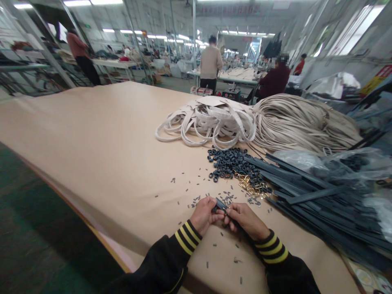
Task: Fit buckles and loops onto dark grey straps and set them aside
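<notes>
Between my two hands is a dark blue strap (221, 204), pinched at both sides just above the table. My left hand (204, 215) is closed on its left part, with the thumb on top. The fingers of my right hand (247, 219) are closed on the other part, and a tiny gold glint shows by the fingertips. Small dark cut pieces (227, 197) lie scattered around and beyond the hands. Just past them are a heap of dark strap loops (228, 161) and a pile of gold buckles (252, 186).
Long dark straps (324, 208) lie in a bundle to the right, beside clear plastic bags (352, 159). Off-white looped bands (211, 122) and a big beige strap bundle (303, 122) are behind. Brown paper (101, 134) covers the table. Several people are farther off.
</notes>
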A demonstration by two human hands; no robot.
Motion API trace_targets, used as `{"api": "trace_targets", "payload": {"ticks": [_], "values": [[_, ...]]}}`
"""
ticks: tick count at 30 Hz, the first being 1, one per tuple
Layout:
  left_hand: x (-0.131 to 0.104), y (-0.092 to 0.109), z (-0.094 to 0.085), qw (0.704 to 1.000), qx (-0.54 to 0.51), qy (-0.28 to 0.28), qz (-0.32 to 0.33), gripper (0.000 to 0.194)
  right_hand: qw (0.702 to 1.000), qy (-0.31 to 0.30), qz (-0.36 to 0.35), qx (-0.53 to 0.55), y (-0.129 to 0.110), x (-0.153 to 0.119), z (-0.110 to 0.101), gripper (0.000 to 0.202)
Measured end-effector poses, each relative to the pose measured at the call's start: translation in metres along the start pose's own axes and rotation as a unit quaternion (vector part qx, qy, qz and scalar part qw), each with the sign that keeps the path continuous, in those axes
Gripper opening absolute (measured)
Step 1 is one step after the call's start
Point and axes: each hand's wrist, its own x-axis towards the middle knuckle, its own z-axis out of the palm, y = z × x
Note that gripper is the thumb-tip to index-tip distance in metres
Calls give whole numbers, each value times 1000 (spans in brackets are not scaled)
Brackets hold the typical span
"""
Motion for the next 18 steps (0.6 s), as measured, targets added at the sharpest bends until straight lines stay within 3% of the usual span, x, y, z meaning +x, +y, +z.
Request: {"api": "trace_targets", "payload": {"ticks": [5, 8, 14, 16, 18], "values": [[1, -5, 2, 999, 21, 13, 24, 14, 997, 45, -4, -68, 5, 3, 0, 22], [1, -13, 1, 994, 66, 30, 79, 17, 991, 76, -27, -109, 10, 7, -1, 20], [-7, -22, 2, 945, 242, 40, 215, 20, 973, 113, -53, -193, 14, 11, -1, 24], [-9, -21, 3, 941, 252, 17, 226, 21, 972, 121, -68, -188, 14, 10, -2, 24], [-8, -20, 3, 956, 219, -3, 196, 26, 983, 86, -69, -148, 13, 7, -3, 24]]}}
